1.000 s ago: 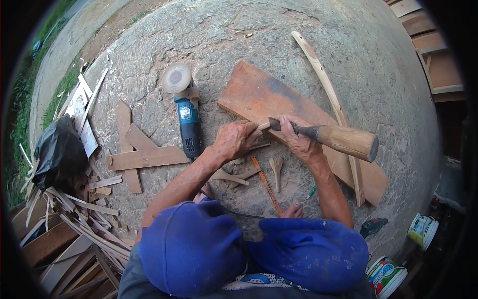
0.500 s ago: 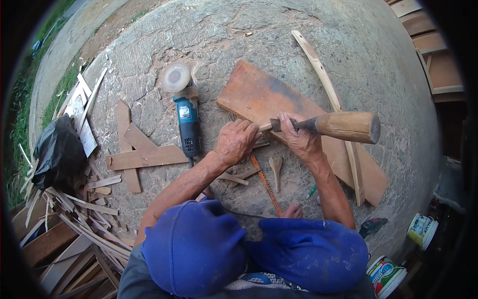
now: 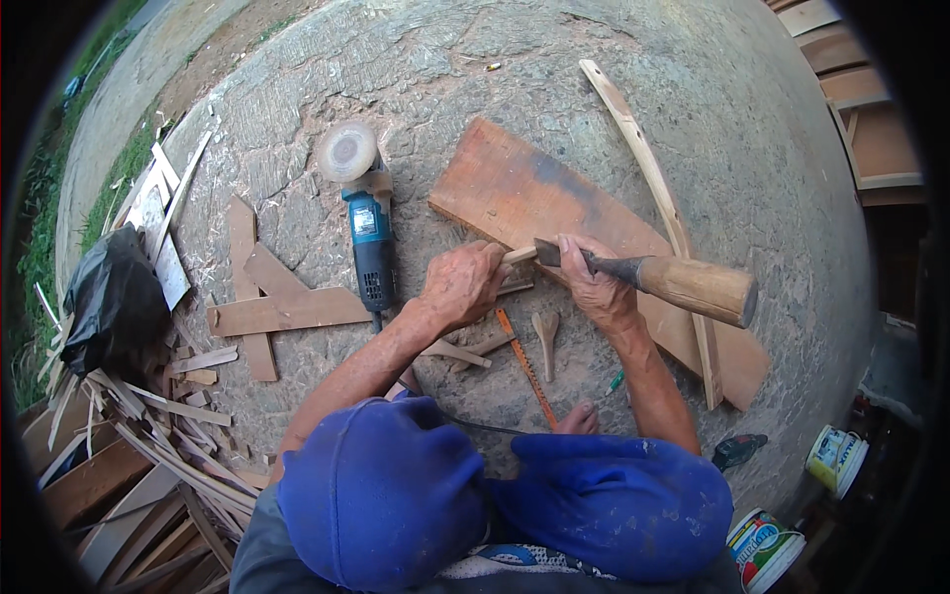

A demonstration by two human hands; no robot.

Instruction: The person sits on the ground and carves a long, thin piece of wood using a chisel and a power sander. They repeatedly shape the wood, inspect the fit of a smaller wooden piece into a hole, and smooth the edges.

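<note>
A pale stick [image 3: 521,255] is gripped by the narrowed fingers of the left hand [image 3: 463,285], most of it hidden by them, with its free end pointed toward the right hand [image 3: 598,287]. By the fingers of that hand a chisel [image 3: 683,285] is held close to its blade [image 3: 546,253], the wooden handle being left to stick out to the right of them. The blade is set at the stick's free end, between the two sets of fingers, near the edge of a broad board [image 3: 554,183]; whether the stick is rested on that edge cannot be told. The trimming is judged to be partly done: a bare, light surface is shown on the exposed end, but no finished shape can be made out, and the part covered by the left fingers cannot be checked. Below and between the fingers, a forked piece of wood [image 3: 548,351] is laid on the ground, apparently already shaped, beside an orange saw blade [image 3: 526,366]. Another pale piece [image 3: 457,352] is left just below the left fingers, its state unclear. To the left of those fingers a grinder [image 3: 373,252] is laid down, untouched, and farther left some crossed planks [image 3: 297,312] are left lying.
</note>
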